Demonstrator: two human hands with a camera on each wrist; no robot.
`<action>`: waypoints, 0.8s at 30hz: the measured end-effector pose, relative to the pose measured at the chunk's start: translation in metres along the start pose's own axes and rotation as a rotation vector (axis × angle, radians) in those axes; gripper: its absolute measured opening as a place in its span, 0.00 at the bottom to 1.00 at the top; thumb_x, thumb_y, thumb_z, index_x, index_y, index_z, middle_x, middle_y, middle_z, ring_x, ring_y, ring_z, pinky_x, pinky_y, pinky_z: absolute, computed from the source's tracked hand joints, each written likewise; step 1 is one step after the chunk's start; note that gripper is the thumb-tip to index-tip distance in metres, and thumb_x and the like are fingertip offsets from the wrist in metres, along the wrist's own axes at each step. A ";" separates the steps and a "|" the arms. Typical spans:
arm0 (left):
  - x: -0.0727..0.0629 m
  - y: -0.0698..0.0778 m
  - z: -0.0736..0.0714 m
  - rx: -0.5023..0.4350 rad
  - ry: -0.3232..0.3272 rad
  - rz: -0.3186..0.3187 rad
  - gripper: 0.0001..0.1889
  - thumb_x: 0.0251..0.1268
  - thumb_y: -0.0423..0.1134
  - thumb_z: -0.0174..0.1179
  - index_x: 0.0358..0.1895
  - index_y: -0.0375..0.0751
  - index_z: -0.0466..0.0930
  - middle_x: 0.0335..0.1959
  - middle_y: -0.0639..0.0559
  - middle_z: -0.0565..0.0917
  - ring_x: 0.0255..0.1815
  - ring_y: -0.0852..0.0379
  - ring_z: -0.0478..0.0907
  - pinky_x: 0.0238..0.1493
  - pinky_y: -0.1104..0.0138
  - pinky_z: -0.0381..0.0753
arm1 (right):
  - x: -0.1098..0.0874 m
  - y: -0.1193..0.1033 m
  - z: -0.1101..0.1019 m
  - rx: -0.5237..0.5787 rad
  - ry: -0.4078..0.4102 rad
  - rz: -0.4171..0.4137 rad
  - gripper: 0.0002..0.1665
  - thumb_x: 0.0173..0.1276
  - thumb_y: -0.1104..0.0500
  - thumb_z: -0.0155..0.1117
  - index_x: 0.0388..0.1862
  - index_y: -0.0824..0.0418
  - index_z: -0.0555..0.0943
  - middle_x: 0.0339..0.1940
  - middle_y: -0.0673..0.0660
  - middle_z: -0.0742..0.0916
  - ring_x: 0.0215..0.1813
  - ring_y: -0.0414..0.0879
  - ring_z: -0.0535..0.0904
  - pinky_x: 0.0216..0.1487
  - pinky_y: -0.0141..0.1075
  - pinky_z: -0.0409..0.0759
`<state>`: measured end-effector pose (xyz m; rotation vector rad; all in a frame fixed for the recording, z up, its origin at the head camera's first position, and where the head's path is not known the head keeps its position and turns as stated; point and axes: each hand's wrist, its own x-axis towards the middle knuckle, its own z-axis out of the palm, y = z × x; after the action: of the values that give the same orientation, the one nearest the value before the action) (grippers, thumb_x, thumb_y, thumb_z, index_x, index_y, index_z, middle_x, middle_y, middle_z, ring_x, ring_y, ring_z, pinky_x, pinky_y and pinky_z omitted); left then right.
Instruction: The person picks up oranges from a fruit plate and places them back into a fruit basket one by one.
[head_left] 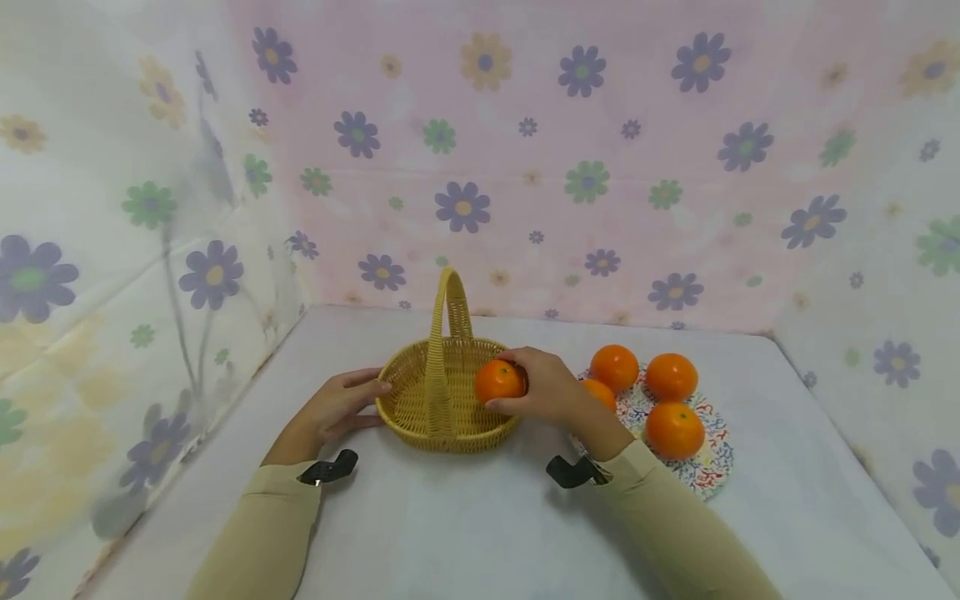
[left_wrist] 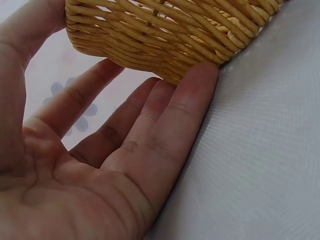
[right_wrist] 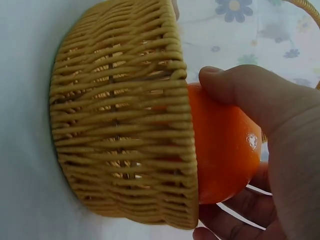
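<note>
The orange [head_left: 497, 382] is partly inside the basket [head_left: 480, 439], gripped by the curled right hand [head_left: 546, 385]; the left hand [head_left: 337, 408] holds the basket's side. Placing seems underway, next calling for lowering and release.

One wicker basket [head_left: 465, 427]; one patterned plate [head_left: 712, 463], toward the right edge of the table [head_left: 442, 533]; five oranges [head_left: 675, 430] in all, four on the plate and one partly inside the basket.

Right of the basket [head_left: 472, 442] is a plate [head_left: 717, 457] — four oranges [head_left: 675, 431] on it. A fifth orange [head_left: 498, 382] is partly inside the basket.
</note>
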<state>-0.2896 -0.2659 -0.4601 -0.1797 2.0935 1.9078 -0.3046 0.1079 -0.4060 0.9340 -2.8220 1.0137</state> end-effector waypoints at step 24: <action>-0.003 -0.002 0.000 -0.038 -0.006 0.011 0.39 0.70 0.46 0.68 0.80 0.41 0.62 0.79 0.39 0.66 0.69 0.48 0.77 0.60 0.50 0.86 | -0.005 -0.021 0.027 -0.050 -0.007 0.064 0.46 0.55 0.36 0.81 0.69 0.53 0.78 0.56 0.49 0.87 0.52 0.46 0.81 0.52 0.42 0.86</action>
<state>-0.2859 -0.2664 -0.4609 -0.1713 2.0599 1.9533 -0.2841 0.0823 -0.4159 0.8496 -2.8854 0.9425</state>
